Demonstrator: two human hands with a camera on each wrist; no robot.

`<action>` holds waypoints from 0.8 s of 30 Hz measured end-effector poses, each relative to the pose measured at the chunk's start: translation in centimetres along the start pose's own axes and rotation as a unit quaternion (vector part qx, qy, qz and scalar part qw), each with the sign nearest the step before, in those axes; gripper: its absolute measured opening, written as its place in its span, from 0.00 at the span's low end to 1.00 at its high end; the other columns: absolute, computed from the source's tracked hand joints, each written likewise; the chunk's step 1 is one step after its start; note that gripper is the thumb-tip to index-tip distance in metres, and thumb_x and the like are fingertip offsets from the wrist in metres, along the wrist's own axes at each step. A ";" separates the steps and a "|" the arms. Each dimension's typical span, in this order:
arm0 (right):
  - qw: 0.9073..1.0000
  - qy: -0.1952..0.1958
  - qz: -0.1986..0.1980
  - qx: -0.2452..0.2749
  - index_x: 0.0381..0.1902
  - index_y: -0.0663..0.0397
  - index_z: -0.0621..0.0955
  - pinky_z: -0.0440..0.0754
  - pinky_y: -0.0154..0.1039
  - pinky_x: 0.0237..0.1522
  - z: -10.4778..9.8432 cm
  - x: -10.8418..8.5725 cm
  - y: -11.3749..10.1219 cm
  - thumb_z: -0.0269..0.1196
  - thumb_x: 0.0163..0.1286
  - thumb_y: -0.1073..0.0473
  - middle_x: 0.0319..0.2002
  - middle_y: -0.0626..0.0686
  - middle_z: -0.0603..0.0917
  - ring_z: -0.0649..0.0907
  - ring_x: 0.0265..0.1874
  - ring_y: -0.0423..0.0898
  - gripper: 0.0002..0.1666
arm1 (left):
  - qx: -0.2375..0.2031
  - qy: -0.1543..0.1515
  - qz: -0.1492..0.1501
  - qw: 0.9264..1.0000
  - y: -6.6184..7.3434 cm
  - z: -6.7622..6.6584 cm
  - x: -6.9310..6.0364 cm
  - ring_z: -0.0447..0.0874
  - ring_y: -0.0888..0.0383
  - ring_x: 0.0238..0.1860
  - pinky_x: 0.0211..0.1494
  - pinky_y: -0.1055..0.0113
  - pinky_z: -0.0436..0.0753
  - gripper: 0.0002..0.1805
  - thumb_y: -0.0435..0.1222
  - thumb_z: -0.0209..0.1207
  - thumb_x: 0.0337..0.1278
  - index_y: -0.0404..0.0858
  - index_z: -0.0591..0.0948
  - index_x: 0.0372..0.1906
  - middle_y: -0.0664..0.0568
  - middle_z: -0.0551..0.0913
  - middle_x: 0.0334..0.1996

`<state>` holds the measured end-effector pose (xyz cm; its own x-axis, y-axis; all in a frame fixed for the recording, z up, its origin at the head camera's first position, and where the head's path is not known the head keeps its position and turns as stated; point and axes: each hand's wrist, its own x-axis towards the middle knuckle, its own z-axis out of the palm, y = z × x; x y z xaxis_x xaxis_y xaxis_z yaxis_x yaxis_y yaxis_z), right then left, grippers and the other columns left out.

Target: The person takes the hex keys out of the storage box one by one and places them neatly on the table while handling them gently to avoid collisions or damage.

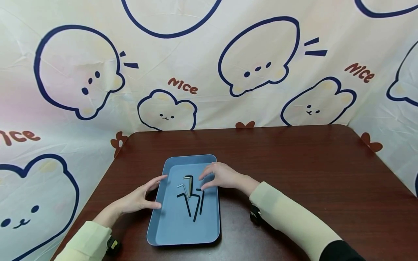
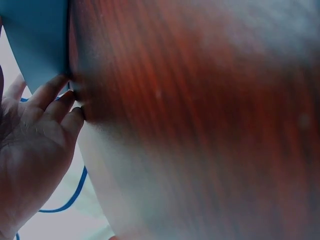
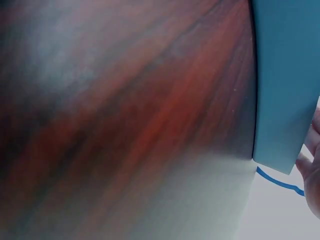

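A blue tray [image 1: 183, 232] lies on the table, with several L-shaped hex keys in its middle. Some are black, such as the rightmost hex key [image 1: 202, 203]; a silver hex key [image 1: 185, 191] lies among them, partly overlapping others. My left hand [image 1: 137, 198] is at the tray's left side, its thumb and extended fingers spread along the rim. Over the tray's right side reaches my right hand [image 1: 220, 175], thumb and fingers apart with nothing seen between them. Its thumb tip is close to the rightmost key's short end; whether they touch I cannot tell.
The dark brown wooden table [image 1: 294, 163] extends behind and to the right of the tray. A pale cloth [image 1: 209, 65] with printed cartoon bears hangs behind and around the table. Each wrist wears a small black device [image 1: 255, 214].
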<state>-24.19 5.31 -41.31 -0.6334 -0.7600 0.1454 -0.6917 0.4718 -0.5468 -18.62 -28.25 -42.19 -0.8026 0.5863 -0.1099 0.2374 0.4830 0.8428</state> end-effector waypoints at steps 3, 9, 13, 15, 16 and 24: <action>1.000 -0.013 0.001 -0.014 0.46 0.49 0.87 0.56 0.49 0.69 0.0 0.1 -0.2 0.72 0.60 0.51 0.45 0.43 0.86 0.80 0.50 0.39 0.18 | 0.000 0.000 -0.001 1.000 0.0 0.0 0.0 0.48 0.31 0.71 0.64 0.30 0.50 0.48 0.36 0.68 0.55 0.40 0.53 0.75 0.32 0.52 0.73; 0.999 -0.021 -0.009 -0.035 0.47 0.49 0.88 0.57 0.52 0.68 0.0 0.1 -0.3 0.72 0.59 0.52 0.44 0.43 0.86 0.80 0.51 0.40 0.17 | 0.002 0.000 -0.001 1.000 0.0 0.0 0.0 0.48 0.31 0.71 0.64 0.30 0.50 0.48 0.36 0.69 0.54 0.41 0.53 0.76 0.31 0.52 0.73; 0.999 -0.024 -0.012 -0.046 0.46 0.48 0.88 0.57 0.53 0.68 0.1 0.1 -0.2 0.72 0.60 0.52 0.44 0.43 0.86 0.79 0.51 0.40 0.17 | 0.001 0.000 -0.005 1.000 0.1 0.0 0.0 0.48 0.31 0.71 0.64 0.30 0.50 0.48 0.36 0.69 0.55 0.41 0.53 0.76 0.31 0.52 0.73; 0.998 -0.023 -0.014 -0.050 0.46 0.48 0.88 0.58 0.53 0.67 0.1 0.2 -0.1 0.72 0.60 0.52 0.44 0.42 0.86 0.80 0.51 0.40 0.17 | 0.001 0.000 -0.007 1.000 0.1 0.0 0.0 0.48 0.31 0.71 0.64 0.30 0.51 0.48 0.36 0.69 0.55 0.41 0.53 0.76 0.31 0.52 0.73; 0.998 -0.022 -0.017 -0.052 0.46 0.47 0.88 0.60 0.52 0.67 0.1 0.2 -0.1 0.72 0.59 0.52 0.43 0.42 0.87 0.80 0.50 0.40 0.16 | 0.000 0.000 -0.008 1.000 0.1 0.0 0.0 0.48 0.31 0.71 0.64 0.30 0.51 0.48 0.36 0.69 0.55 0.41 0.53 0.76 0.31 0.52 0.73; 0.997 -0.021 -0.036 -0.071 0.42 0.44 0.89 0.68 0.41 0.49 0.1 0.6 0.0 0.73 0.58 0.50 0.38 0.39 0.87 0.80 0.37 0.32 0.14 | -0.002 0.000 -0.009 1.000 0.1 0.0 -0.1 0.48 0.31 0.72 0.64 0.30 0.50 0.48 0.36 0.69 0.54 0.42 0.53 0.76 0.32 0.52 0.73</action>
<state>-24.56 4.85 -41.32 -0.5676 -0.8107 0.1437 -0.7785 0.4717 -0.4140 -18.54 -28.22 -42.06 -0.8072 0.5769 -0.1251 0.2199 0.4906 0.8432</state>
